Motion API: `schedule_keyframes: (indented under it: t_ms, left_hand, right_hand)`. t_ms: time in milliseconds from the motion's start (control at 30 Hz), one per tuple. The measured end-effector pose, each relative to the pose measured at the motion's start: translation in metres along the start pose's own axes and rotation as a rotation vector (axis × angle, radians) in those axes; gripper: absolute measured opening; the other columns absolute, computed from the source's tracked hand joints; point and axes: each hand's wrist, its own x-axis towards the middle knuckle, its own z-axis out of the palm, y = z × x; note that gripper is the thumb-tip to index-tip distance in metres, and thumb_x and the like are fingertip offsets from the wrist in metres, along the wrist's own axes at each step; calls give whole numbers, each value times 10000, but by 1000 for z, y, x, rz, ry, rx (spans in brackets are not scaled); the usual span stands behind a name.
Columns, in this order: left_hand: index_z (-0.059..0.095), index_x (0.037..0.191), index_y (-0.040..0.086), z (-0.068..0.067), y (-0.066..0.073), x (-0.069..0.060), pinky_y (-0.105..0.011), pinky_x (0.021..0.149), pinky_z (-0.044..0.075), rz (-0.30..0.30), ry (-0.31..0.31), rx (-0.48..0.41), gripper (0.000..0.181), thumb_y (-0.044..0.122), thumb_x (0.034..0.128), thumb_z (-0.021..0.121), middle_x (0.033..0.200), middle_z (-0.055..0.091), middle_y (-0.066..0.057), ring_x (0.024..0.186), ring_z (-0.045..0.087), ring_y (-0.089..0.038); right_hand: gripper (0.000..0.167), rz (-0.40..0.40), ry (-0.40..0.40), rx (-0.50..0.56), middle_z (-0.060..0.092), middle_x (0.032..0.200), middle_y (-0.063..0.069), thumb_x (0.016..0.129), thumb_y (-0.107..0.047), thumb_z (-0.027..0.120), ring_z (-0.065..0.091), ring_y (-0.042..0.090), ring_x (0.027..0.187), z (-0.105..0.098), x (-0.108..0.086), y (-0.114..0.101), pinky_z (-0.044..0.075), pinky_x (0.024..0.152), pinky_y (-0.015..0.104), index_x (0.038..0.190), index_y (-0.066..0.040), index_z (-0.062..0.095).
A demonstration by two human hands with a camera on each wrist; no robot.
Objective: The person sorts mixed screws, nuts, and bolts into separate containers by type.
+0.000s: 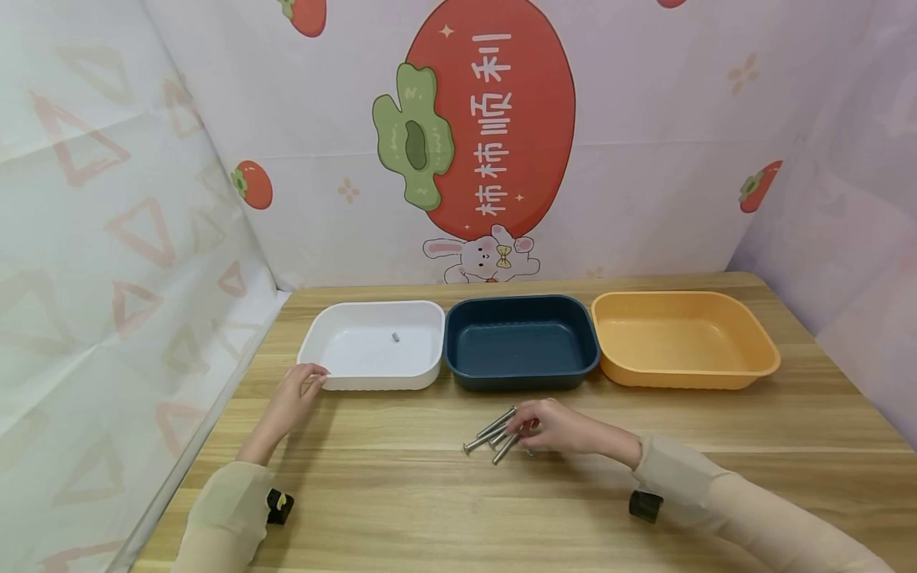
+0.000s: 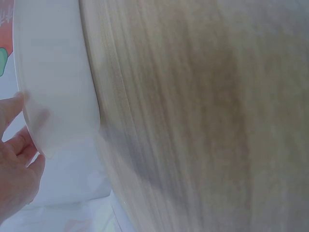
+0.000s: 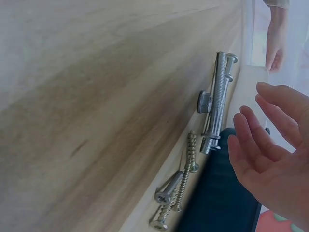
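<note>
At the front left corner of the white tray point(image 1: 380, 383), my left hand point(image 1: 295, 398) grips the rim between fingers and thumb. A small grey metal piece point(image 1: 396, 337) lies inside that tray. My right hand point(image 1: 555, 426) hovers with bent, parted fingers over a pile of metal fasteners, and nothing shows between its fingers. In the right wrist view the pile has several long bolts point(image 3: 218, 92), a hex-headed piece point(image 3: 204, 102), a wood screw point(image 3: 185, 181) and a shorter cross-head screw point(image 3: 166, 193). From the head view, the right hand hides part of the pile.
A dark blue tray point(image 1: 521, 381) stands in the middle of the row, with a yellow tray point(image 1: 680, 378) to its right. All three trays sit along the back of the wooden table point(image 1: 430, 509). Behind it hangs a printed cloth point(image 1: 630, 199).
</note>
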Motion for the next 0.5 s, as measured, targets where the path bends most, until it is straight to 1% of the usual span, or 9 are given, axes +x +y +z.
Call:
schedule_keyframes:
  t_ms: [67, 233, 300, 500]
  left_hand:
    - [563, 949, -46, 0, 0, 0, -514, 892, 316, -2, -3, 0, 123, 44, 885, 508, 1009, 562, -221, 1037, 429, -379]
    - [562, 949, -45, 0, 0, -1, -512, 890, 320, -2, -5, 3, 126, 50, 889, 505, 1006, 563, -216, 1039, 429, -377]
    - [562, 947, -45, 0, 0, -1, -510, 886, 324, 3, -1, 3, 124, 48, 887, 506, 1001, 565, -215, 1034, 433, -375]
    - [564, 940, -47, 0, 0, 0, -510, 882, 325, 28, 16, 2, 116, 39, 881, 514, 994, 567, -216, 1022, 438, -377]
  right_hand:
    - [157, -10, -5, -6, 613, 895, 53, 757, -10, 646, 568, 139, 760, 0, -2, 2, 479, 677, 229, 913, -2, 657]
    - [169, 2, -21, -2, 614, 919, 58, 754, -5, 649, 572, 156, 794, 0, -5, 6, 480, 697, 233, 922, 1, 656]
    - [178, 23, -27, 7, 614, 922, 53, 752, -8, 651, 568, 145, 801, 0, -6, 7, 475, 703, 228, 930, -3, 659]
    - [181, 21, -39, 5, 601, 875, 26, 742, -35, 670, 551, 103, 767, 1, -8, 11, 473, 679, 231, 922, -14, 662]
